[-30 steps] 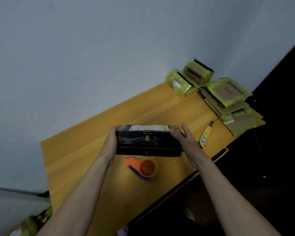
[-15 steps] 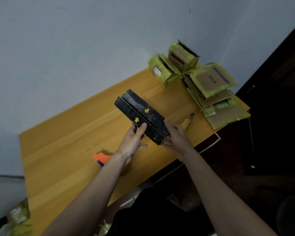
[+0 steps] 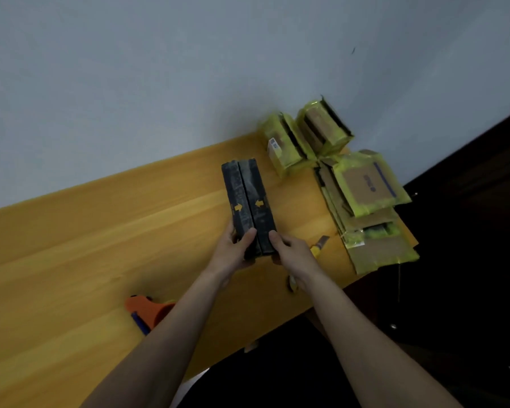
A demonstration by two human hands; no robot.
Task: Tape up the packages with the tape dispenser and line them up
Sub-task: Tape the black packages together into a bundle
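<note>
Fingers of both hands are clamped on the near end of the black box [image 3: 248, 203]: the left hand [image 3: 228, 254] has its thumb on top just left of the centre seam and its fingers under the left side, and the right hand [image 3: 292, 253] mirrors it on the right side. A second ago the box was held crosswise, one hand on each short end; half a second ago it was angled; now it points away from the person, with the seam and its two inward-pointing yellow arrows facing up. It lies over the middle of the wooden table [image 3: 86, 245], but whether its far end rests on the wood I cannot tell.

Judged from this, the turn lines the seam up for one straight pull of tape, so taping looks like the next step. The orange tape dispenser [image 3: 147, 312] lies untouched at near left, partly hidden by the left forearm. A yellow utility knife [image 3: 318, 245] lies just right of the right hand. The yellow-taped packages [image 3: 362, 184] are clustered at far right.
</note>
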